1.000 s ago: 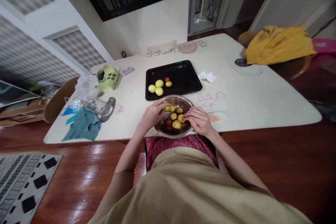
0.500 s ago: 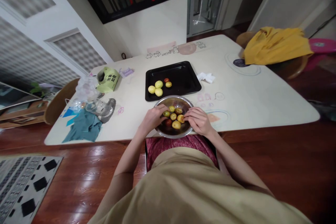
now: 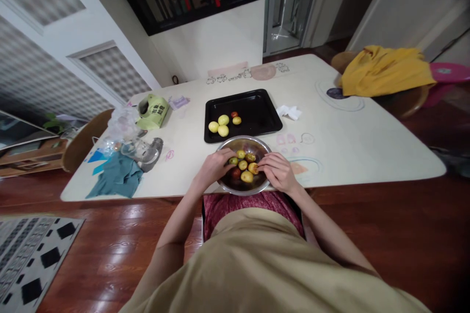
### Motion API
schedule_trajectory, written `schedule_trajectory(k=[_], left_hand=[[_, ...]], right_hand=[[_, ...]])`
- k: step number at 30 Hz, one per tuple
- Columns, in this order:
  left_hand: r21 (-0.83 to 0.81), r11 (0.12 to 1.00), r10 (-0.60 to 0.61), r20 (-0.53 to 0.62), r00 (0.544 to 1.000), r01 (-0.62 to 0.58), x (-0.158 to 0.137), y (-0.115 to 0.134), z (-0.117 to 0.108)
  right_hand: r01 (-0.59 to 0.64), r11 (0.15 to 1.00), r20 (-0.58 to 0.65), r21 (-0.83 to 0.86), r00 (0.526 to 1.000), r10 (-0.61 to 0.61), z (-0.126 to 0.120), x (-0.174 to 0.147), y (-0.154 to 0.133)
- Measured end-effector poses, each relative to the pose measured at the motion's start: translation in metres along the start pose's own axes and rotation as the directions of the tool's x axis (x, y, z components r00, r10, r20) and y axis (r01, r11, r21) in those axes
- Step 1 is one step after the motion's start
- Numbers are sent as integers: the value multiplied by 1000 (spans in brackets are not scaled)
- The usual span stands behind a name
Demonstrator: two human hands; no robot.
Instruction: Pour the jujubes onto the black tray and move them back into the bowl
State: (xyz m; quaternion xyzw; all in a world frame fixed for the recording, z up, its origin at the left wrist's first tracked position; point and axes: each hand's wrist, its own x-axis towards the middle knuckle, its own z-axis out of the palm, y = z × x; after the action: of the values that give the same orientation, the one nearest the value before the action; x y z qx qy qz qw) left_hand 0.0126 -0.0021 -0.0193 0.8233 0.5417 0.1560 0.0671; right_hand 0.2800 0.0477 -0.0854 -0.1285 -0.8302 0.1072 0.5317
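Note:
A steel bowl at the table's near edge holds several small round fruits in yellow, green and dark red. My left hand reaches over the bowl's left rim, its curled fingertips closed round a greenish fruit. From the right side, my right hand pinches a yellow fruit with brown patches between thumb and fingers. Just behind the bowl lies a black baking tray. On its left part are three larger pale yellow fruits, a small yellow one and a small red one.
A crumpled white tissue lies right of the tray. At the table's left are a green tissue pack, clear plastic bags, a clear container and a teal cloth. A yellow cloth covers a chair at the right.
The whole view has shifted slightly downward in the picture. Both hands stay at the bowl on the same fruits, with hardly any visible movement.

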Motion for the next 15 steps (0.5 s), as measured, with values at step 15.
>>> schedule_trajectory(k=[15], left_hand=[[-455, 834, 30, -530, 848, -313, -15, -30, 26]], right_hand=[[-104, 989, -30, 107, 994, 107, -9, 7, 2]])
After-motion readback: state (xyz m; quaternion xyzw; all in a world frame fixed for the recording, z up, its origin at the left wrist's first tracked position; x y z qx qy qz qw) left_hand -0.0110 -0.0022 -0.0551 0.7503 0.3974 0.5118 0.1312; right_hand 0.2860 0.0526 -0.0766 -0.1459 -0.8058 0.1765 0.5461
